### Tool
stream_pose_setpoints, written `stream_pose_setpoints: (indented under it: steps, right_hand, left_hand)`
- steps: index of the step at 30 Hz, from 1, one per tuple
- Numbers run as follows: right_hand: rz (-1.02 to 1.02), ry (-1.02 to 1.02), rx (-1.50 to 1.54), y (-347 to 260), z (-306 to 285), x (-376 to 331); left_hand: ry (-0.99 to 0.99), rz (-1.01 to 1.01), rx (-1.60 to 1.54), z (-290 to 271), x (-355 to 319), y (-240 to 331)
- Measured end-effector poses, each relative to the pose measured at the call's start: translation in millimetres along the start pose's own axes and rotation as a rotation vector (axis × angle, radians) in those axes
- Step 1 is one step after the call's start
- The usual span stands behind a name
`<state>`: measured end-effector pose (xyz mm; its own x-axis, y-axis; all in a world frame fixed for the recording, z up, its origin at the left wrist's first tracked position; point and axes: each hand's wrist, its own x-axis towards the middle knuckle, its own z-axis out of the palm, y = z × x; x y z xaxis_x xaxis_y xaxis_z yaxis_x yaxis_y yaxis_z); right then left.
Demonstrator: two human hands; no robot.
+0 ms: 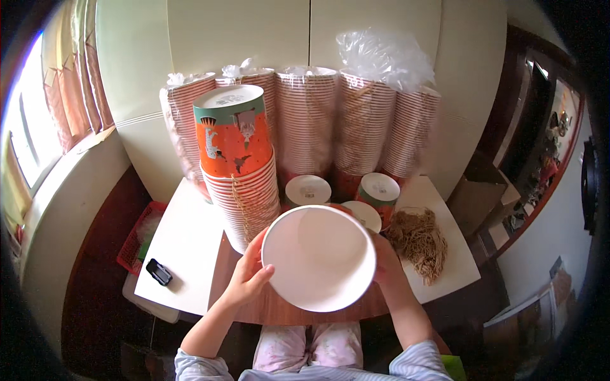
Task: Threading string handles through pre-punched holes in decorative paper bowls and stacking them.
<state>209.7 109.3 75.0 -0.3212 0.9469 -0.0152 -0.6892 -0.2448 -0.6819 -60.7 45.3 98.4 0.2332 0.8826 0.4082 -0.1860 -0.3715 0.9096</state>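
1. White-lined paper tub (318,257) = up off the near-middle of the table (184,254), mouth tipped toward the wearer, so the inside is in full view.
2. L hand (248,279): grasping tub's left side, fingers on outer wall, thumb by the rim; prob. so the mouth stays unblocked.
3. R hand (386,267): grasping the opp. side, mostly hidden behind the rim, so exact finger pos. can't be told. One hand per side prob. keeps a wide, light tub level w/o squashing it.
4. Tall stack (244,206), left & near: tubs nested upside down, orange-and-green tub (232,143) on top, base up. Nesting prob. saves space; brown cord (239,200) hangs down its side.
5. Far row of stacks (305,120): nested too, in see-thru plastic (387,57), prob. vs. dust & toppling; set back, maybe to free the near side.
6. Upturned tubs (308,188) just beyond the held one: wide rims down, prob. for steadiness.
7. Heap of string (419,238), right, near R hand: prob. there for easy reach.
8. Small black item (159,272), left edge: well apart from both hands, so prob. out of the way; kind unclear.
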Motion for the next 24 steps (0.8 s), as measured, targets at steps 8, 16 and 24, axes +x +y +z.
stream_pose_setpoints:
  steps: [8,16,24]
  right_hand:
    - [0.014,0.068,-0.161,43.6,-24.1,6.3]
    - [-0.540,0.038,-0.459,32.3,53.6,-51.8]
    - [-0.410,-1.122,-0.057,-31.5,128.8,-123.4]
  left_hand:
    - [0.232,-0.072,0.385,-9.7,-20.8,-23.1]
    - [0.454,0.139,0.677,-9.7,-27.0,-79.1]
    - [0.533,0.099,0.653,1.4,-26.6,-112.2]
